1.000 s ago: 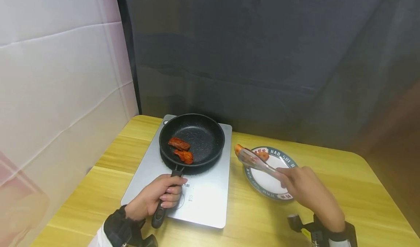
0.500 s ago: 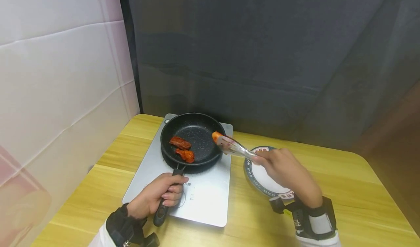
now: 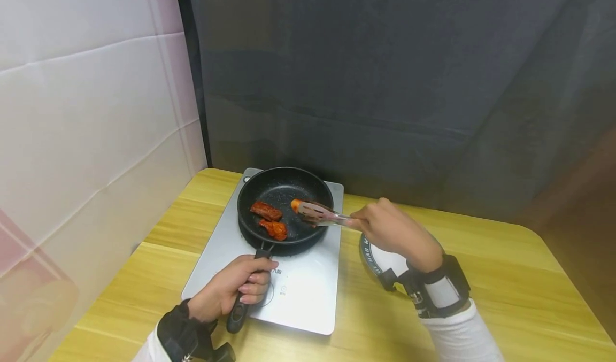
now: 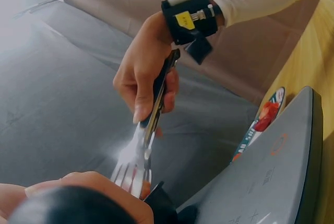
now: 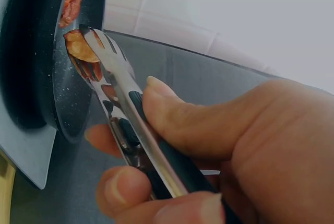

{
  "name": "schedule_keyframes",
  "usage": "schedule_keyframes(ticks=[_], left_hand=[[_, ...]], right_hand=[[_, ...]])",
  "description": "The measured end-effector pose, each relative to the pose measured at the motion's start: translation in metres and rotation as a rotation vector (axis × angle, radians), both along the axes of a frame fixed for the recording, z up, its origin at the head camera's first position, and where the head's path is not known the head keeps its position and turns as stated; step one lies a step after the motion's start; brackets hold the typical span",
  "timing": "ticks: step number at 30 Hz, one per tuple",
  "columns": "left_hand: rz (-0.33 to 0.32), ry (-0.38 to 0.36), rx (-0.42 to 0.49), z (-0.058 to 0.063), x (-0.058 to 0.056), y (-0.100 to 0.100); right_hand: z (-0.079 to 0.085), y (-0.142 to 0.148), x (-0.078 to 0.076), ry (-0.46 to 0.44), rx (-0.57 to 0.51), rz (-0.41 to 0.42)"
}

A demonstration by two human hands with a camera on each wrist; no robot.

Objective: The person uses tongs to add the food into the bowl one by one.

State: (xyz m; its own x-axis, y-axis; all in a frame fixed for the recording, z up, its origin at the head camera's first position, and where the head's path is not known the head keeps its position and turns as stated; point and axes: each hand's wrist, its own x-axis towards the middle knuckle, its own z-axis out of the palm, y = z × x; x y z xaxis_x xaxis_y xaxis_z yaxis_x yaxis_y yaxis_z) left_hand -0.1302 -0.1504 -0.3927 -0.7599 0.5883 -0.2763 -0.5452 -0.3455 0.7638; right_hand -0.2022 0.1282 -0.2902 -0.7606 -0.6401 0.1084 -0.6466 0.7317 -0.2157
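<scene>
My left hand [image 3: 240, 285] grips the handle of a black frying pan [image 3: 308, 184], which sits on a silver induction cooktop [image 3: 308, 303]. Two reddish-brown pieces of meat [image 3: 266, 210] lie side by side in the left part of the pan. From the right, my right hand [image 3: 392, 231] holds metal tongs [image 3: 332, 217] over the pan's right half. Between the tongs' slotted tips is an orange-brown piece of food [image 5: 81, 46], seen close in the right wrist view. Whether that piece touches the pan floor, I cannot tell.
A white plate [image 3: 372, 263] with a dark lettered rim stands right of the cooktop, partly behind my right wrist. Red food [image 4: 267, 115] shows on it in the left wrist view. A dark curtain [image 3: 337, 84] hangs behind the wooden table [image 3: 505, 276].
My right hand has carried the tongs and the food piece leftward from above the plate to over the pan. The left hand keeps its grip on the handle.
</scene>
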Motion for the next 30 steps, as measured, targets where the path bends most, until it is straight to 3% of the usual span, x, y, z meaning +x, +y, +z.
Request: schedule_keyframes(ticks=[6, 13, 18, 30], left_hand=[[0.001, 0.003, -0.002, 0.0, 0.0, 0.001], [0.006, 0.008, -0.004, 0.0, -0.001, 0.0], [0.006, 0.009, 0.0, 0.0, -0.001, 0.0], [0.005, 0.012, 0.0, -0.001, -0.002, 0.0]], right_hand=[[0.001, -0.012, -0.005, -0.085, 0.077, -0.033], [0.007, -0.023, -0.014, -0.072, 0.098, 0.026], [0.011, -0.032, -0.017, -0.158, 0.141, -0.04], [0.019, -0.04, -0.02, -0.244, 0.259, -0.122]])
